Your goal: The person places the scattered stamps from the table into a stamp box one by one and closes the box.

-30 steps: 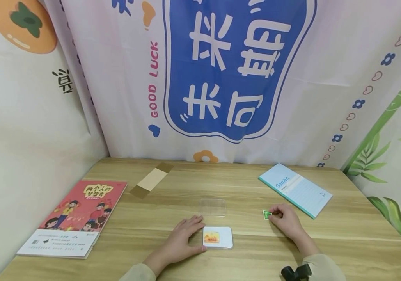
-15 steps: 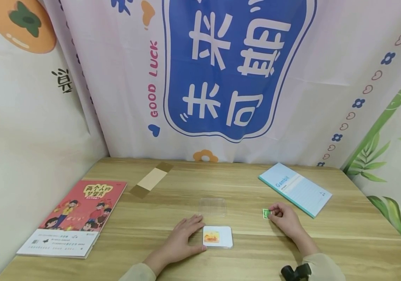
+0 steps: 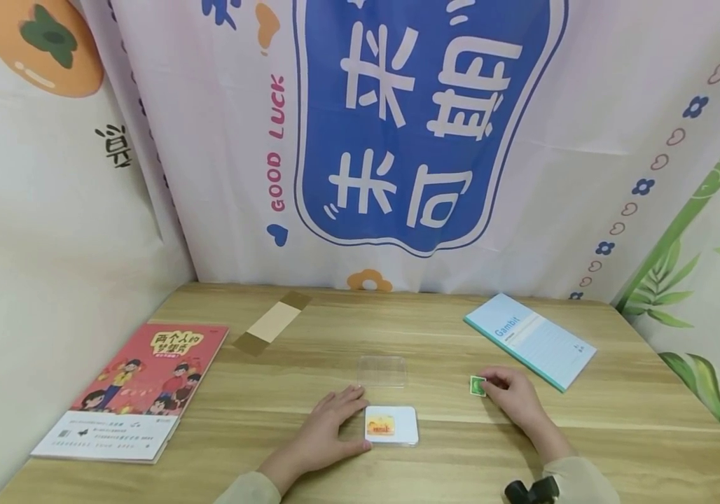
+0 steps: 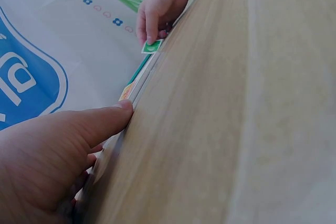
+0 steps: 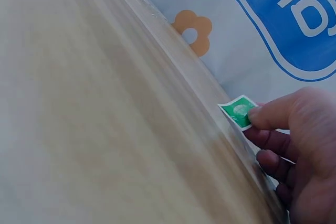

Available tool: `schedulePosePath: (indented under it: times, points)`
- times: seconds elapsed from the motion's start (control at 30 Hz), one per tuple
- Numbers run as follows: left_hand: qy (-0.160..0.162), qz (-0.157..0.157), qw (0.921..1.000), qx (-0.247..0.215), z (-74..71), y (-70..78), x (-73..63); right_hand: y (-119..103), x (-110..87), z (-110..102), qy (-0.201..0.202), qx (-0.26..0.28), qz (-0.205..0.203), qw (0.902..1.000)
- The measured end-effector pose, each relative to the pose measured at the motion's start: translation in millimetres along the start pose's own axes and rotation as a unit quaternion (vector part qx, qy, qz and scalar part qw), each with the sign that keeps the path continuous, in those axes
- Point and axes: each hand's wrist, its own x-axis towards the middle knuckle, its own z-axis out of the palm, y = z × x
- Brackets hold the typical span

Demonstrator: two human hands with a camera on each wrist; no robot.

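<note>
A small green postage stamp (image 3: 477, 386) with a white border is pinched between the thumb and fingers of my right hand (image 3: 511, 397), just above the table. The right wrist view shows the stamp (image 5: 239, 111) slightly bent, its printed face visible. My left hand (image 3: 331, 428) rests on the table with its fingers spread. Its thumb and index finger touch the left corners of a flat white case (image 3: 405, 424). On that case lies an orange and yellow stamp (image 3: 379, 425). The left wrist view hides most of the case behind the thumb (image 4: 113, 119).
Behind the case lies a clear plastic lid (image 3: 382, 372). A pale blue notebook (image 3: 533, 341) lies at the back right, a red picture book (image 3: 146, 385) at the left. A taped cream strip (image 3: 273, 323) sits at the back left. Printed cloth (image 3: 234, 175) hangs behind the table (image 3: 442, 322).
The green stamp has shifted very slightly left and turned, so more of its face shows in the head view. The left hand and the white case stay in place.
</note>
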Motion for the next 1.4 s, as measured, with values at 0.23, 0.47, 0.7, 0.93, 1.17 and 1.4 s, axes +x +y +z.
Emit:
schedulePosePath:
  times: [0.23, 0.47, 0.7, 0.93, 1.17, 1.4]
  points:
    - [-0.002, -0.003, 1.0, 0.0, -1.0, 0.6, -0.2, -23, -5.8, 9, -0.021, 0.086, 0.011, 0.996]
    - [0.001, -0.002, 1.0, 0.0, 0.6, -0.9, -0.4, -54, -14.7, 25, -0.059, 0.162, 0.04, 0.9843]
    - [0.001, 0.0, 1.0, 0.0, 1.0, -0.6, -0.3, -73, -24.8, 46, -0.094, 0.178, 0.022, 0.9793]
    - [0.004, 0.0, 1.0, 0.003, 2.2, -1.1, 0.1, -76, -33.8, 64, -0.116, 0.185, 0.023, 0.9756]
    - [-0.005, -0.005, 1.0, 0.005, 3.4, 0.4, 0.8, -72, -39.4, 68, -0.127, 0.158, 0.004, 0.9791]
    - [-0.006, -0.016, 0.9998, 0.007, 1.8, 0.8, 0.8, -67, -40.1, 74, -0.133, 0.107, -0.038, 0.9846]
